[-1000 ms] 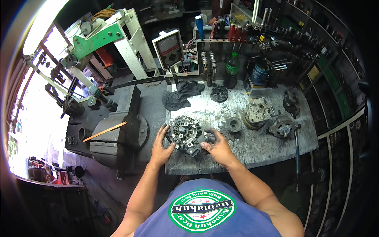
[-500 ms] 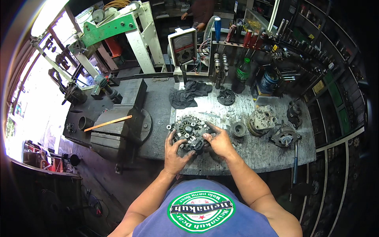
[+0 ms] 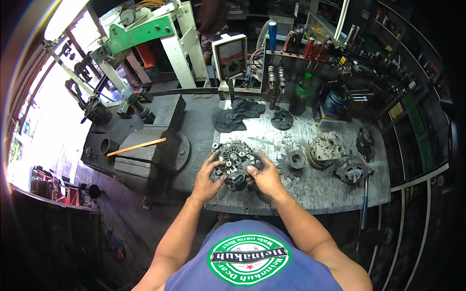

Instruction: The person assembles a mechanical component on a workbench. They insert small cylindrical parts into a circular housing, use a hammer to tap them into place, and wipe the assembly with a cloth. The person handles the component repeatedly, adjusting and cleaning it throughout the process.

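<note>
A dark alternator housing [image 3: 236,164], with bare metal studs and a slotted round opening on top, is between my two hands over the front of the bench. My left hand [image 3: 208,178] grips its left rim, fingers along the upper edge and thumb low. My right hand [image 3: 267,179] is closed round the right side, the thumb on top near a stud. Whether its underside rests on the bench is hidden. Just right of it lies a finned rotor piece [image 3: 292,162]; beyond that stand a pale alternator body [image 3: 325,148] and an end bracket with a shaft [image 3: 353,169].
Behind the housing lie a black cloth [image 3: 237,115], a round dark part [image 3: 282,120] and small loose pieces. A big vise [image 3: 141,156] with an orange strip [image 3: 136,147] across it fills the left. A blue-handled tool [image 3: 364,211] overhangs the right front edge. A person [image 3: 211,22] stands behind.
My hands have turned the housing slightly and both have shifted their hold on its sides. The whole view has shifted a little. The person behind has moved to the left.
</note>
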Demonstrator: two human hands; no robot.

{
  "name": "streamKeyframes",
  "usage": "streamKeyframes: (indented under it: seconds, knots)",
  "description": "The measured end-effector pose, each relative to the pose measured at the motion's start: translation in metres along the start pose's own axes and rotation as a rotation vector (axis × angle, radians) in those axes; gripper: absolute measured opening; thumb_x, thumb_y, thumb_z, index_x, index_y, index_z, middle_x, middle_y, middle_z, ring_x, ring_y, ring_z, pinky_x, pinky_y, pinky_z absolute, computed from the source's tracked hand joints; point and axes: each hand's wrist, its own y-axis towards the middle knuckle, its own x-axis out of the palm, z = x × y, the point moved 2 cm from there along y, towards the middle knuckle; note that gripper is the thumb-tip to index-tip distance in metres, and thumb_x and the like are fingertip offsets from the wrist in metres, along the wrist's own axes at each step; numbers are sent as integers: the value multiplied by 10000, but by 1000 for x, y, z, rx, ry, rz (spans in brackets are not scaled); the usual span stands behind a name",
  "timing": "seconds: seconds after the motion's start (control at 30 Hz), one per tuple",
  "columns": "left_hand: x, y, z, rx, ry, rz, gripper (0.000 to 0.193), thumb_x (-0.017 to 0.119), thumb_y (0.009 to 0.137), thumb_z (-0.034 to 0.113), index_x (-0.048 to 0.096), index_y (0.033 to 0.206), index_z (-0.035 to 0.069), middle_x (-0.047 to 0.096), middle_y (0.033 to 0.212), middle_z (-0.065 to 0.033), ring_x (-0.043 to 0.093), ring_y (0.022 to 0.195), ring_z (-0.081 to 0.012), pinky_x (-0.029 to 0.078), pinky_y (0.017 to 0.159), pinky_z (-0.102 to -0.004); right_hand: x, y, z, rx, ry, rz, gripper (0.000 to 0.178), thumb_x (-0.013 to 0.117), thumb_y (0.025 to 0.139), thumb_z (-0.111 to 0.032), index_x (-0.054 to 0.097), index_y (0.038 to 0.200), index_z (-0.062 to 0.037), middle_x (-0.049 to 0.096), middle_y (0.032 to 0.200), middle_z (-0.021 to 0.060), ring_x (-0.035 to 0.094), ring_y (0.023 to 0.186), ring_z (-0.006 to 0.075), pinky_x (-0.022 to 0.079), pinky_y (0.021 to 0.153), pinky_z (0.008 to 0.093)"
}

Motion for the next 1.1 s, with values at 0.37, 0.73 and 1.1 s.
streamKeyframes:
  seconds: [0.37,0.73,1.1]
  knots:
    - [17,-30,0,-59,-161,151,452,987,789,187,804,1191,88,546,1685,-246,523,1576,-442,450,1281,-530,11,-5,5,29,93,89,522,745,1105,-62,550,1577,46,774,1208,178,786,865,211,692,676,318]
    - [13,-26,10,-98,-255,158,315,954,833,124,812,1108,66,610,1618,-246,560,1540,-428,464,1262,-504,13,-9,-4,-94,-313,132,539,808,1078,-110,621,1558,49,759,948,59,702,823,105,593,695,285]
    - [16,-22,16,-86,-165,153,317,906,824,89,828,1130,61,572,1633,-249,559,1525,-437,472,1258,-511,15,-11,4,-243,-359,259,508,901,1004,-150,653,1414,17,759,891,56,686,782,116,570,705,308]
